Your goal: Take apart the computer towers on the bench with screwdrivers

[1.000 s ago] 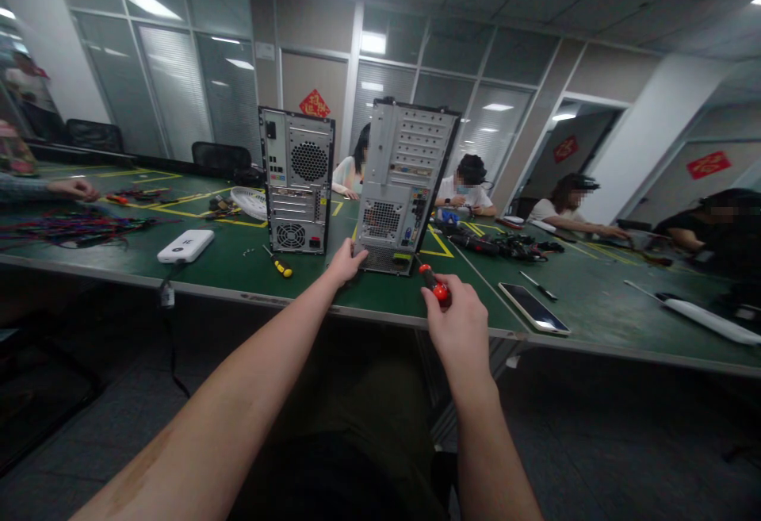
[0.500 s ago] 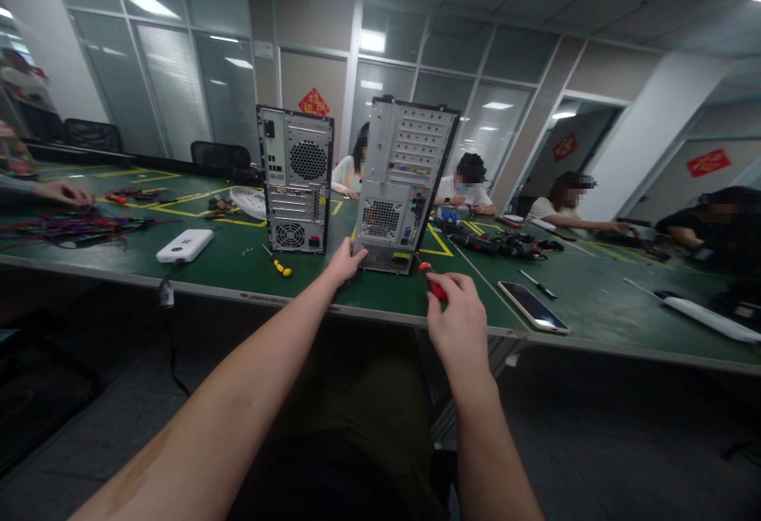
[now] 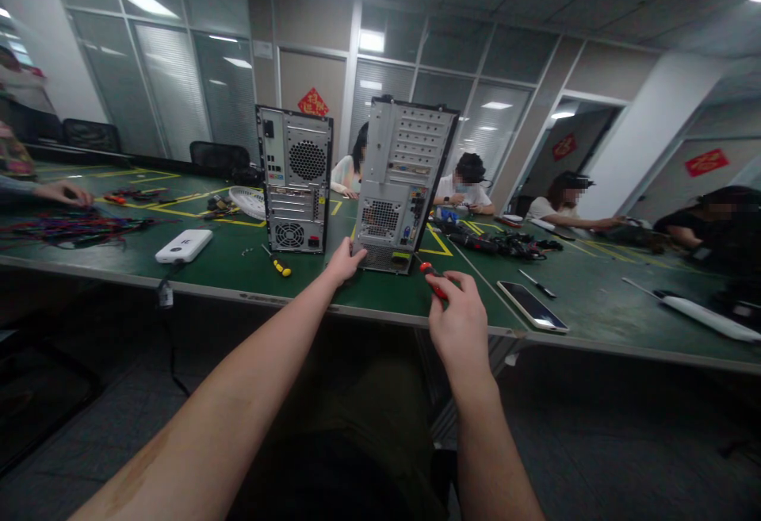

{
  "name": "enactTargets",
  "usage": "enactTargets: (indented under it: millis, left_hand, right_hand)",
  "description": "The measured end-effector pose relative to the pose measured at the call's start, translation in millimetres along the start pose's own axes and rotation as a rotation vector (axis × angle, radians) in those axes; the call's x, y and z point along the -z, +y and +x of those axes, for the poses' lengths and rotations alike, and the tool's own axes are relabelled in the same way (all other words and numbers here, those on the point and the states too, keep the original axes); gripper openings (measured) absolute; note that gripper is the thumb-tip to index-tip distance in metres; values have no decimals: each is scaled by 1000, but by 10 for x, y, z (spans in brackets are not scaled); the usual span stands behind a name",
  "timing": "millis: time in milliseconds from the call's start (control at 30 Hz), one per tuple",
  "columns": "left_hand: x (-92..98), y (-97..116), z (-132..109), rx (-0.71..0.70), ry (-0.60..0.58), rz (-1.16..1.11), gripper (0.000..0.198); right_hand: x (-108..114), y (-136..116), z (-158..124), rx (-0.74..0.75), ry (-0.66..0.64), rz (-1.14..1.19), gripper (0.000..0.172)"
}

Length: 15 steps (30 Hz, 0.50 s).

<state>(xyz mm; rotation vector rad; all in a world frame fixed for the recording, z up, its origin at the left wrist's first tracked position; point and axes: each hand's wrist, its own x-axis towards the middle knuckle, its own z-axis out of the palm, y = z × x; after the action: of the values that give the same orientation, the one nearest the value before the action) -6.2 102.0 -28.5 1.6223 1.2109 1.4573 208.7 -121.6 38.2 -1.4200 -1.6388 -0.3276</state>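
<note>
A grey computer tower [image 3: 389, 188] stands upright on the green table with its back panel towards me. My left hand [image 3: 345, 262] holds the lower left edge of this tower, the thumb on its back panel and the other fingers partly hidden at its side. Closed around a red and black screwdriver [image 3: 436, 286] is my right hand [image 3: 459, 313], and the tool's tip is at the tower's lower right edge. Whether the tip sits in a screw is too small to tell. To the left stands a second computer tower [image 3: 296, 180], also showing its back.
A yellow and black screwdriver [image 3: 279, 266] and a white power bank [image 3: 185, 246] lie at left. On the right are a phone [image 3: 532, 305], a small metal tool [image 3: 537, 283] and black cables [image 3: 505, 240]. A co-worker's hand [image 3: 65, 193] touches bundled wires [image 3: 77, 224]. Other people sit across the table.
My right hand and the red screwdriver have turned slightly at the tower's right edge. My left hand and both towers stay where they were.
</note>
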Motion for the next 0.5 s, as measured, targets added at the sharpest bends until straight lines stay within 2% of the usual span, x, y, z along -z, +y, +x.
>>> enactTargets:
  millis: [100, 300, 500]
  left_hand:
    - [2, 26, -12, 2, -3, -1, 22]
    - [5, 48, -27, 17, -8, -7, 26]
    - [5, 58, -33, 4, -1, -4, 20]
  right_hand:
    - [-12, -16, 0, 2, -10, 11, 32]
    - [-27, -16, -2, -95, 44, 5, 33]
    - [-14, -7, -2, -9, 9, 3, 31]
